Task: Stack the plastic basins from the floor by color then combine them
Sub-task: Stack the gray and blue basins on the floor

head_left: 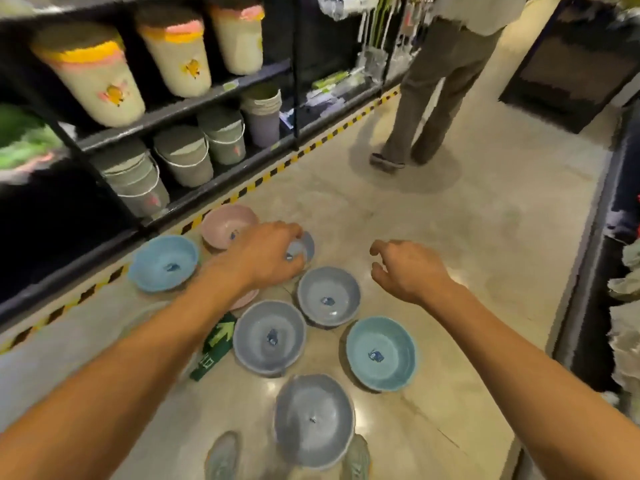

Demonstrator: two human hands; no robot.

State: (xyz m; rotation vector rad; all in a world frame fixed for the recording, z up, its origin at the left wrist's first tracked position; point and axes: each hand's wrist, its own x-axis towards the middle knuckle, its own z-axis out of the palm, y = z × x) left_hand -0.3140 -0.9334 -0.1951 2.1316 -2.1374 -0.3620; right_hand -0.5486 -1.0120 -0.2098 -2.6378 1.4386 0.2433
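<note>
Left of left grip (266, 254): round sky-blue plastic basin (162, 263) & pale pink plastic basin (225, 225), loose on floor (433, 220); 2nd pink basin (247, 299) peeks from under its forearm. Left grip curls on far grey-blue plastic basin (306, 245), holding its rim. Just below it sit next grey basin (329, 294) & 2 more greys nearer, all single. Right grip (408, 271) hovers wide, empty; teal plastic basin (381, 353) below its wrist. Step, imo: starting grey stack. Next: lift far one, nest into next grey basin, rims level

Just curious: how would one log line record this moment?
left hand: grips far grey round plastic basin | right hand: open, hovering | other basins: spread on floor
</note>
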